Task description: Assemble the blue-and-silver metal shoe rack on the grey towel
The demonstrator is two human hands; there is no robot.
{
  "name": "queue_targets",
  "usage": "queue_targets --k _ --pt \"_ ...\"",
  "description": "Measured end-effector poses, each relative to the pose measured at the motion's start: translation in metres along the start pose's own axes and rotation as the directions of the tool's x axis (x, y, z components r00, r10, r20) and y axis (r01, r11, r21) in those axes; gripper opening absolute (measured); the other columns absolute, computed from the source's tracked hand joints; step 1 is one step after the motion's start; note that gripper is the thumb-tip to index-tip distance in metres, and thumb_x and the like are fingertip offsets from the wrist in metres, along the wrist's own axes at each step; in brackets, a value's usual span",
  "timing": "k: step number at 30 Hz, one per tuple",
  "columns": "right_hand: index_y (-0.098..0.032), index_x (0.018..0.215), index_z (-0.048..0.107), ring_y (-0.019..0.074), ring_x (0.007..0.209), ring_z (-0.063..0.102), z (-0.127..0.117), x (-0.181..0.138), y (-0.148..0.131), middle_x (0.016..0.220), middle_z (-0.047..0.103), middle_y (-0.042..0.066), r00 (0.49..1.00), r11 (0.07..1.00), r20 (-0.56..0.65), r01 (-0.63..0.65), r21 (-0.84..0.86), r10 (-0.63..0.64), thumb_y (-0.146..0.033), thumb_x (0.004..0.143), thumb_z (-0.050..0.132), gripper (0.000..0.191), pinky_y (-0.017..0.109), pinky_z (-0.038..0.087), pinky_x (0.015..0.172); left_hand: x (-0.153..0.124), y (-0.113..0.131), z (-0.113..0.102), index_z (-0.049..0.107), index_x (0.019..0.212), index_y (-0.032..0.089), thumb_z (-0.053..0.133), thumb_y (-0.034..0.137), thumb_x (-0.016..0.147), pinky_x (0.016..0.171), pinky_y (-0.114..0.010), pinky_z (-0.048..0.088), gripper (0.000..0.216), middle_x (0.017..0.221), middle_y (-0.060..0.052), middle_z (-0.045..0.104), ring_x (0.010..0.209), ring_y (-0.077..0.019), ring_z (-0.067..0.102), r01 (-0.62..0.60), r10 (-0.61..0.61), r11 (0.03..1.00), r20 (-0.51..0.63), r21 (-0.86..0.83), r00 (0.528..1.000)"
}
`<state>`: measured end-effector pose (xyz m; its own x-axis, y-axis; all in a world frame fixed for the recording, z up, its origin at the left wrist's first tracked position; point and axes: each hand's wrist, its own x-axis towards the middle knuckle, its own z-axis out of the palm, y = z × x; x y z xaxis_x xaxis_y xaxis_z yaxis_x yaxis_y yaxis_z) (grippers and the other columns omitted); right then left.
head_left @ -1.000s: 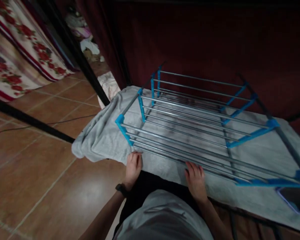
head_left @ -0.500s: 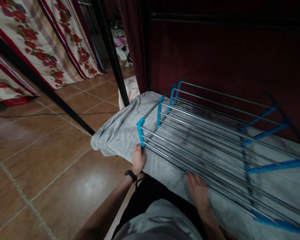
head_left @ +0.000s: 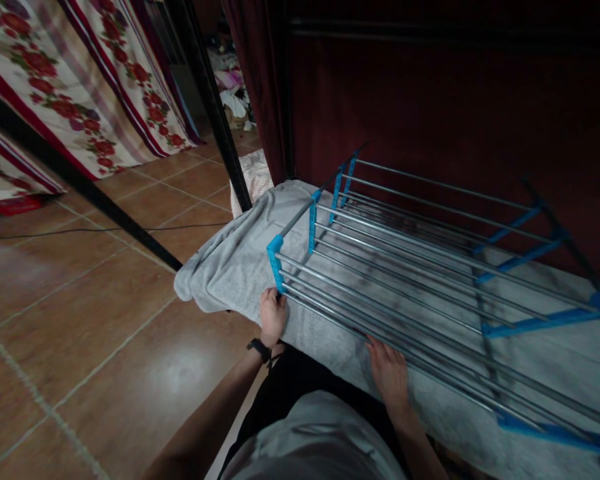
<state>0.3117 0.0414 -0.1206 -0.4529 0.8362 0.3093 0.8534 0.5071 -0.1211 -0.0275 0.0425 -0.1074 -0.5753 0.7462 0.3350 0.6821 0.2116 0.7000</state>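
A folding drying rack [head_left: 420, 260] with silver rods and blue plastic joints lies flat on a grey towel [head_left: 230, 267] spread over a table. My left hand [head_left: 271, 315] rests at the rack's near left corner, fingers curled against the blue joint and the towel. My right hand [head_left: 387, 371] lies flat on the towel at the near rods, fingers stretched out. A dark watch [head_left: 258, 348] sits on my left wrist.
Brown floor tiles [head_left: 80, 333] stretch to the left. A black metal bar [head_left: 80, 190] slants across the floor and a black post [head_left: 215, 113] rises behind the table. Floral curtains [head_left: 80, 87] hang at the far left. Dark red fabric [head_left: 430, 100] backs the table.
My view swung left and up, showing more floor and curtain. My left hand moved up from the towel's edge to the rack's blue corner. My right hand kept its place at the near rods.
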Motion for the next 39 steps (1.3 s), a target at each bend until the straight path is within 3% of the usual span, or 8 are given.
queue_targets --k 7,10,13,16,23,26,31,39 --pt "-0.023 0.112 0.067 0.0243 0.085 0.068 0.0 0.005 -0.008 0.092 0.075 0.01 0.996 0.997 0.047 -0.078 0.021 0.077 -0.026 0.099 0.042 0.029 0.039 0.046 0.081 -0.015 0.002 -0.012 0.055 0.112 0.016 0.053 0.024 0.086 0.085 -0.043 0.051 0.027 0.103 -0.012 0.056 0.094 -0.0248 0.058 -0.064 0.063 0.997 -0.038 -0.038 0.997" --pt "-0.024 0.112 0.067 0.0235 0.088 0.068 -0.005 0.007 -0.013 0.097 0.075 0.009 0.985 0.986 0.07 -0.162 0.033 0.16 -0.024 0.098 0.045 0.027 0.038 0.045 0.085 -0.037 0.015 -0.016 0.048 0.129 0.016 0.048 0.027 0.092 0.096 -0.049 0.046 0.039 0.118 -0.016 0.054 0.113 -0.0291 0.053 -0.243 0.245 0.969 -0.046 0.047 0.968" --pt "-0.025 0.117 0.066 0.0226 0.097 0.067 -0.012 0.014 -0.016 0.106 0.074 0.007 0.979 0.978 0.092 -0.19 0.09 0.182 -0.022 0.097 0.048 0.027 0.038 0.045 0.09 -0.052 0.039 -0.002 0.054 0.127 0.02 0.043 0.022 0.095 0.099 -0.047 0.043 0.034 0.119 -0.014 0.059 0.116 -0.0281 0.053 -0.594 0.581 0.804 0.26 -0.031 0.772" --pt "-0.025 0.117 0.065 0.022 0.106 0.064 -0.019 0.022 -0.015 0.114 0.071 0.007 0.976 0.971 0.097 -0.205 0.124 0.193 -0.023 0.096 0.05 0.026 0.038 0.045 0.094 -0.057 0.07 0.03 0.058 0.128 0.021 0.043 0.024 0.095 0.1 -0.048 0.042 0.036 0.12 -0.013 0.063 0.114 -0.0289 0.056 -0.752 0.713 0.652 0.418 -0.1 0.563" --pt "-0.023 0.126 0.059 0.0213 0.113 0.058 -0.038 -0.019 0.006 0.12 0.066 0.007 0.978 0.96 -0.13 -0.128 0.25 0.164 -0.021 0.096 0.048 0.032 0.039 0.044 0.101 -0.045 0.091 0.072 0.068 0.114 0.022 0.041 0.031 0.097 0.082 -0.039 0.05 0.033 0.1 -0.008 0.073 0.09 -0.025 0.068 -0.799 0.737 0.579 0.526 -0.164 0.426" --pt "-0.023 0.116 0.062 0.0215 0.109 0.058 -0.042 -0.074 0.036 0.114 0.065 0.008 0.868 0.88 -0.294 -0.275 0.386 0.401 -0.019 0.097 0.042 0.028 0.04 0.046 0.097 -0.042 0.09 0.068 0.068 0.116 0.025 0.04 0.035 0.097 0.082 -0.038 0.05 0.035 0.101 -0.007 0.074 0.091 -0.0242 0.068 -0.794 0.737 0.582 0.528 -0.175 0.423" --pt "-0.017 0.128 0.051 0.0273 0.112 0.053 -0.051 -0.134 0.104 0.117 0.057 0.014 0.429 0.607 -0.44 -0.657 0.447 0.789 -0.03 0.093 0.046 0.038 0.048 0.044 0.098 -0.044 0.093 0.066 0.068 0.115 0.024 0.038 0.037 0.098 0.082 -0.038 0.048 0.036 0.104 -0.006 0.074 0.093 -0.0247 0.068 -0.791 0.709 0.59 0.573 -0.164 0.41" --pt "-0.017 0.103 0.057 0.0253 0.091 0.054 -0.055 -0.119 0.148 0.095 0.058 0.011 0.447 0.521 -0.298 -0.817 0.247 0.843 -0.025 0.088 0.046 0.02 0.041 0.044 0.086 -0.047 0.094 0.065 0.067 0.117 0.024 0.037 0.036 0.099 0.083 -0.038 0.046 0.037 0.108 -0.007 0.074 0.095 -0.0248 0.067 -0.788 0.719 0.586 0.568 -0.188 0.4"
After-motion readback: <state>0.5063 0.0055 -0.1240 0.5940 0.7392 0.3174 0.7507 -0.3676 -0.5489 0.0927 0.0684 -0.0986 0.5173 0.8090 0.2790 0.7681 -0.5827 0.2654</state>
